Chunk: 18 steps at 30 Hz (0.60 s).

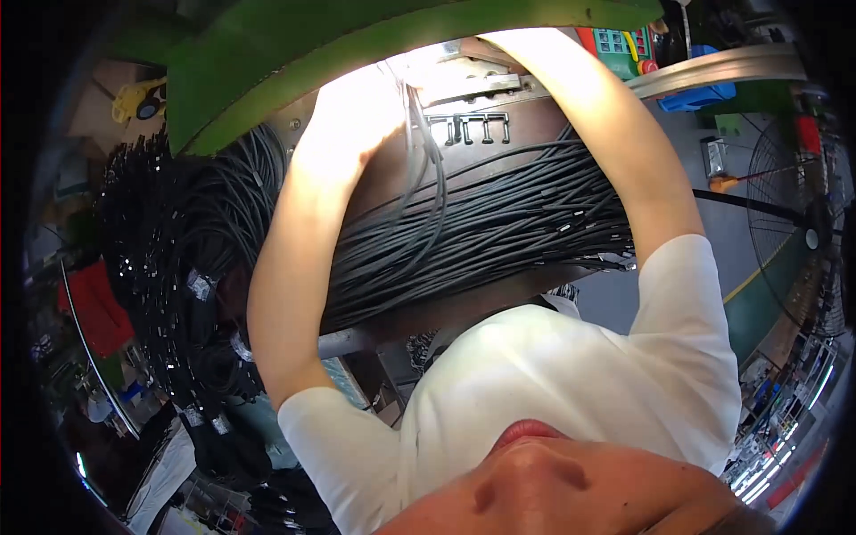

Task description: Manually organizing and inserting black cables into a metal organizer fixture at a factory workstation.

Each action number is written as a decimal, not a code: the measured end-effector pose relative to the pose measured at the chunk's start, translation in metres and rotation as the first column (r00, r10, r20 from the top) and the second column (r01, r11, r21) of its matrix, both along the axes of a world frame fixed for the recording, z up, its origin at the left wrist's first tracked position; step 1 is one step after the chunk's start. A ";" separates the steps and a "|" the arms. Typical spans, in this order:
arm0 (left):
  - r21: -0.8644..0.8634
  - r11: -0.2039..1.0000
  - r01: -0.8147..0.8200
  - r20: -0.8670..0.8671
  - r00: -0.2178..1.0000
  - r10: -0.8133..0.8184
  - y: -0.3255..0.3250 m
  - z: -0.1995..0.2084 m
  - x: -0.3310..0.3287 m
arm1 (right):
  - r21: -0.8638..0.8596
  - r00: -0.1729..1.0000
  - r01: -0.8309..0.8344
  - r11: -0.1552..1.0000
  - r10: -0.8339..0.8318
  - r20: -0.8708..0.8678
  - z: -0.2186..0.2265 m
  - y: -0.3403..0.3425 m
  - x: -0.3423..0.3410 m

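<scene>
My left hand (361,111) reaches under the green machine beam, into a strong glare that washes out its fingers. Several thin dark cables (434,169) hang down beside that hand, their upper ends lost in the brightness; whether it grips them cannot be seen. My right forearm (615,120) goes up to the same lit spot, and the beam and glare hide the right hand. Between my arms, a metal bar (495,85) and a black moulded piece with short prongs (468,129) lie on the metal worktop. Closer to me stretches a thick bundle of black cables (481,218).
The curved green beam (374,49) crosses above my hands. More black cable bundles (201,214) hang at the left, near a yellow tool (134,102). To the right are a button panel (615,42), a blue object (704,89), an orange-handled tool (727,184) and a fan (789,209).
</scene>
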<state>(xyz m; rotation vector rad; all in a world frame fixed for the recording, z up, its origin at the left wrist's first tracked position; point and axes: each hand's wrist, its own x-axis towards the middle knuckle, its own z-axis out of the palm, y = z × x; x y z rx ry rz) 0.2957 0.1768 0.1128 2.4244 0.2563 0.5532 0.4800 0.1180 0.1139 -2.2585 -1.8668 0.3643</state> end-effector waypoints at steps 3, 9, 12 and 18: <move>-0.143 0.989 -0.039 -0.019 0.999 0.037 0.012 -0.014 0.006 | -0.001 1.000 0.007 1.000 -0.007 -0.013 0.002 -0.025 0.014; -0.852 0.499 -0.155 -0.125 0.988 0.094 0.006 0.004 0.001 | 0.003 0.998 0.014 1.000 -0.014 -0.058 -0.008 -0.005 0.011; 0.147 0.897 -0.418 -0.272 0.854 0.442 -0.004 0.058 -0.027 | -0.014 0.997 0.041 0.999 -0.042 -0.065 0.002 -0.048 -0.013; 0.744 0.626 -0.232 0.206 0.972 0.115 0.042 -0.008 -0.017 | -0.015 0.992 0.035 0.999 -0.037 -0.118 -0.004 -0.040 -0.009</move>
